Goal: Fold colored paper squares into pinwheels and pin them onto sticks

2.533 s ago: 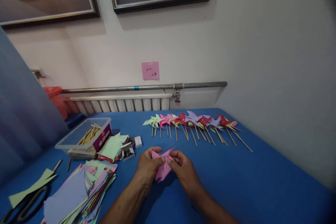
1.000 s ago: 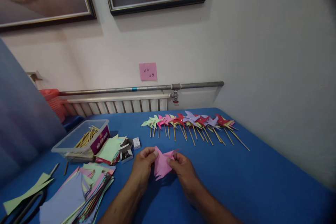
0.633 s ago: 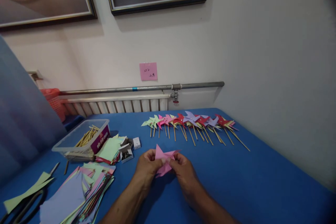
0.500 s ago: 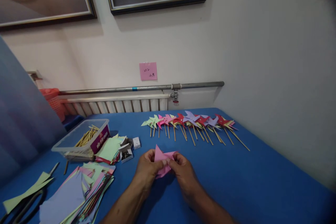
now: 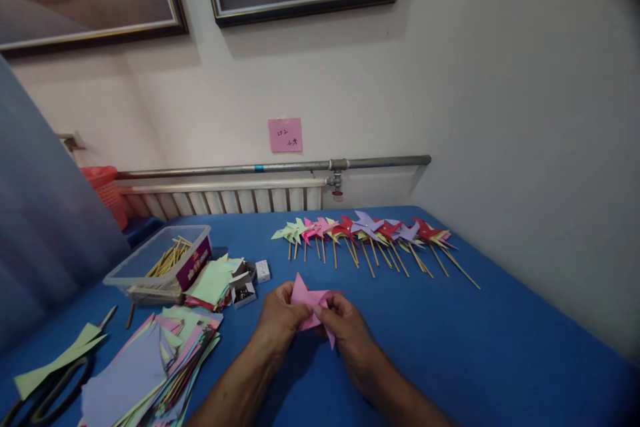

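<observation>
Between my two hands is a pink paper pinwheel [image 5: 302, 293], its points folded toward the middle. My left hand [image 5: 283, 312] grips its left side, thumb on the front near the centre. My right hand [image 5: 346, 320] closes on the right side, with the thumb at the centre too. One point sticks up and another hangs down between the hands. Fingers behind the paper are hidden. To the left lie open small boxes of pins [image 5: 243, 294] and a small white box [image 5: 263, 271].
Finished pinwheels on sticks [image 5: 367, 224] lie in a row at the back of the blue table [image 5: 450, 353]. On the left are a plastic bin [image 5: 120, 273] of sticks, green paper squares [image 5: 213, 281], a pile of cut paper [image 5: 130, 373] and scissors [image 5: 63, 390] under green paper.
The pinwheel's lower point now hangs out beside my right thumb, and both thumbs sit at its centre. The view has shifted slightly.
</observation>
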The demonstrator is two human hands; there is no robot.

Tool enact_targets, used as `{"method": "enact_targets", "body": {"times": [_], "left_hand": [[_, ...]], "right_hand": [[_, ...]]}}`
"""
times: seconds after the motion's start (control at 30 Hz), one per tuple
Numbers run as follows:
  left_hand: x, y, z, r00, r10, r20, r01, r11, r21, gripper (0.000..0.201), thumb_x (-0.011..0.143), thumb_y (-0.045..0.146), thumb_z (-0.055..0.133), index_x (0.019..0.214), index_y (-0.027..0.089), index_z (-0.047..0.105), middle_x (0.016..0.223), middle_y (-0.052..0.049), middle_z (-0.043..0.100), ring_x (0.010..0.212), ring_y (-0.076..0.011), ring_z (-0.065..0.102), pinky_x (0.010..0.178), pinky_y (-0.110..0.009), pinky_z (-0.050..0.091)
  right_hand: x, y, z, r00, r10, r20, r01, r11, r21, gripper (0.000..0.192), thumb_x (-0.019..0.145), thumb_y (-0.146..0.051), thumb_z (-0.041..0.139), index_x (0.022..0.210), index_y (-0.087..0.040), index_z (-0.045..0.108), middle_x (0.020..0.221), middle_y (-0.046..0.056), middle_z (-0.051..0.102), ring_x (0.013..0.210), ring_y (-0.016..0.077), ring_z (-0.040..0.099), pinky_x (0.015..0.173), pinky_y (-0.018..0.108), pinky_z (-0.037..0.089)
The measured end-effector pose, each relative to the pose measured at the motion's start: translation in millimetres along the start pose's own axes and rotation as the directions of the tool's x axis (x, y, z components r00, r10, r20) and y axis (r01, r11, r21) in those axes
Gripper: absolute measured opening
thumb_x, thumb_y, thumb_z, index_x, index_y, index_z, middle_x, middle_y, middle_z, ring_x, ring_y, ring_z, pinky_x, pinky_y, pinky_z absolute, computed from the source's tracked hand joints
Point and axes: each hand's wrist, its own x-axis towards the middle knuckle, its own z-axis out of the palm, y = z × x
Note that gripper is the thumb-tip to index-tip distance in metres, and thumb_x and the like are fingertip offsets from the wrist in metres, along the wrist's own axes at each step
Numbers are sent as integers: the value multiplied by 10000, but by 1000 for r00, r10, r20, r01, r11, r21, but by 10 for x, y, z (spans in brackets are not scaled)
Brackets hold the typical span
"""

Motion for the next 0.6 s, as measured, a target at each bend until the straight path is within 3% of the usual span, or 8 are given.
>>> {"method": "enact_targets", "body": {"times": [0.33,0.47,0.6], "left_hand": [[-12,32,-39,1000,-22,-3,22,994,106,265,524,120,760,774,195,713,611,38,647,498,-110,503,515,-229,344],[-21,48,-18,999,-28,-27,31,988,152,259,523,97,769,757,185,700,583,55,614,478,-93,460,501,-223,308],[-57,100,29,1000,-4,-19,7,983,182,245,504,96,732,734,171,693,563,57,593,489,-90,455,494,-213,292]], "right_hand": [[-13,-145,-42,999,-24,24,23,999,40,562,699,-609,941,1044,-237,699,838,6,738,751,208,696,677,295,534],[46,-179,-103,992,-126,12,127,990,-60,601,722,-663,929,1083,-234,712,1019,68,793,945,249,746,849,348,587],[116,-197,-135,981,-196,16,195,961,-198,516,681,-529,963,1047,-241,740,1065,93,808,1040,290,756,979,419,585]]}}
